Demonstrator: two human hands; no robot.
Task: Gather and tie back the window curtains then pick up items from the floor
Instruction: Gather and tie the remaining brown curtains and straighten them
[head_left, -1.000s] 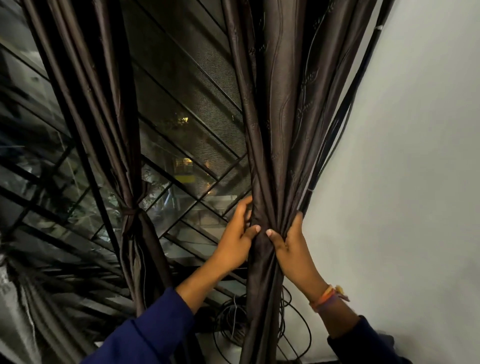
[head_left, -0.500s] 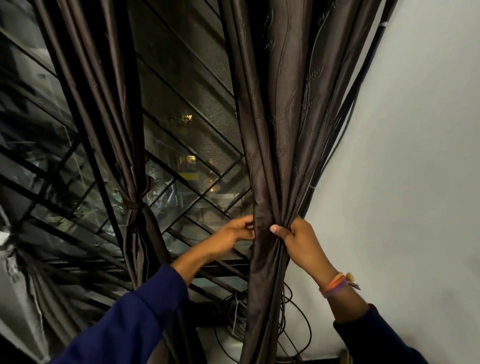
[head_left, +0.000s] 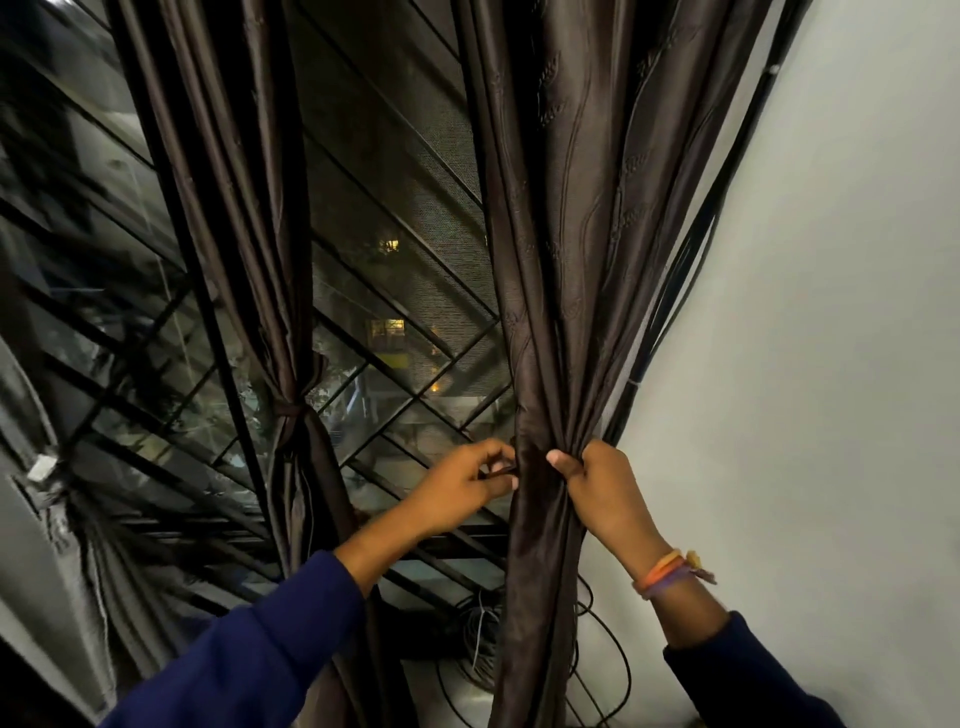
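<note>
The dark brown satin curtain beside the white wall looks light, soft and slippery, so it is probably best held at its gathered waist. The right hand grips the bunched folds there, fingers curled round them. The left hand pinches the curtain's near edge.

A room in a home at night: dark satin curtains are hanging over a barred, mesh-screened window, lit flats are showing beyond, a plain white wall is meeting it, and loose cables are coiling below.
</note>
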